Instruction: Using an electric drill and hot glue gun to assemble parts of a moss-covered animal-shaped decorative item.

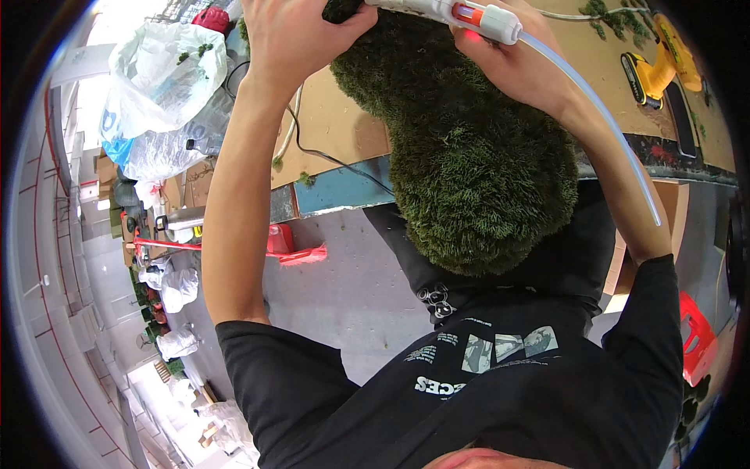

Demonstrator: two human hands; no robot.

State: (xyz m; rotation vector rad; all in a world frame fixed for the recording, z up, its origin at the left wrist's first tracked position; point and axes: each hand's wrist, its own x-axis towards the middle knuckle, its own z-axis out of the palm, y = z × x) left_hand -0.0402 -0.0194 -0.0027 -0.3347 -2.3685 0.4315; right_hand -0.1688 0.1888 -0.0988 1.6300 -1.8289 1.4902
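A bulky shape covered in dark green artificial foliage [484, 172] lies over the table's near edge, its rounded lower end hanging in front of my lap. At the top, my right hand [512, 62] is closed around a white hot glue gun [496, 22] with a small orange part. A long translucent glue stick [601, 98] curves out of its rear end toward my forearm. My left hand [293, 35] is at the upper end of the foliage, thumb and fingers closed about a dark green tuft [341, 9]. The fingertips of this hand and the gun's nozzle are cut off by the frame.
A yellow cordless drill [660, 70] lies at the right of the brown tabletop [344, 117], near loose green sprigs [613, 17]. White plastic bags [164, 78] stand at the left, with a black cable [328, 156] beside them. A red stool [695, 340] is at the lower right.
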